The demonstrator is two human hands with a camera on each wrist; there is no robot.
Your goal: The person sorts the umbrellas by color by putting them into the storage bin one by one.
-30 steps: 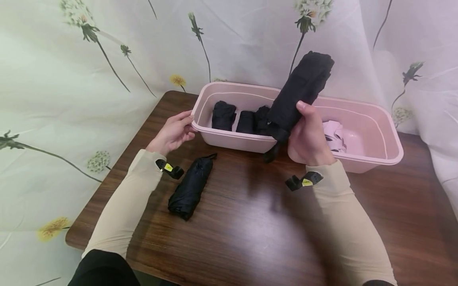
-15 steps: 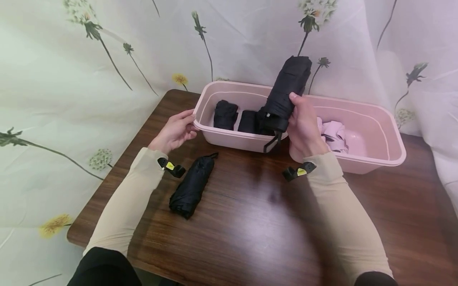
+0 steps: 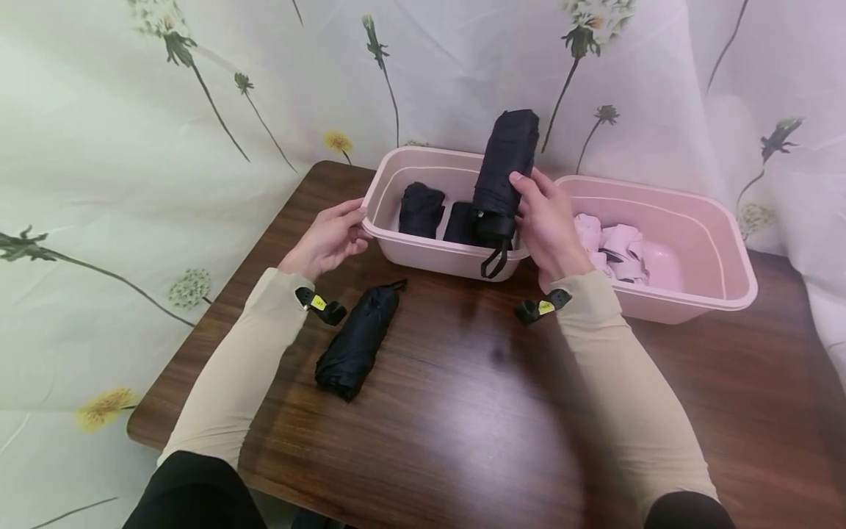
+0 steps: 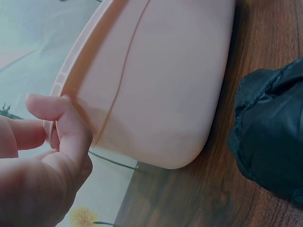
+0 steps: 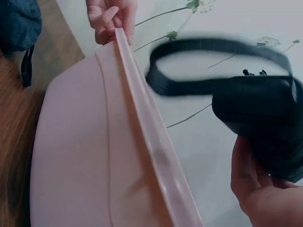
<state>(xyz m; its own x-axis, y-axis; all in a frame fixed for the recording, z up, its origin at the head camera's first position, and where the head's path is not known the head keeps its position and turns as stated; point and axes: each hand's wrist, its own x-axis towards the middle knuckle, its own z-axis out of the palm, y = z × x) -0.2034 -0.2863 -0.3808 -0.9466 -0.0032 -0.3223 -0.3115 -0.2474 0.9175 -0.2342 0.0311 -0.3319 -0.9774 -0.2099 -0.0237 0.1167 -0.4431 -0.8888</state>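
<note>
In the head view my right hand (image 3: 545, 226) grips a black folded umbrella (image 3: 505, 163) over the right end of the left pink bin (image 3: 429, 256). It tilts handle-end toward me, and its wrist strap (image 5: 184, 87) hangs loose in the right wrist view. My left hand (image 3: 330, 239) pinches that bin's left rim between thumb and fingers, also plain in the left wrist view. Inside the bin lie black folded bundles (image 3: 421, 210), partly hidden by the held umbrella. Another black folded umbrella (image 3: 360, 342) rests on the table near my left forearm.
A second pink bin (image 3: 694, 303) stands to the right, partly behind my right hand, with light pink folded items (image 3: 621, 246) in it. Both bins sit at the back of the brown wooden table (image 3: 449, 411), against a flowered curtain (image 3: 264, 66).
My right hand has carried the umbrella leftward, turning it more upright over the left bin. More of the pink items in the right bin now shows. My left hand keeps its hold on the rim.
</note>
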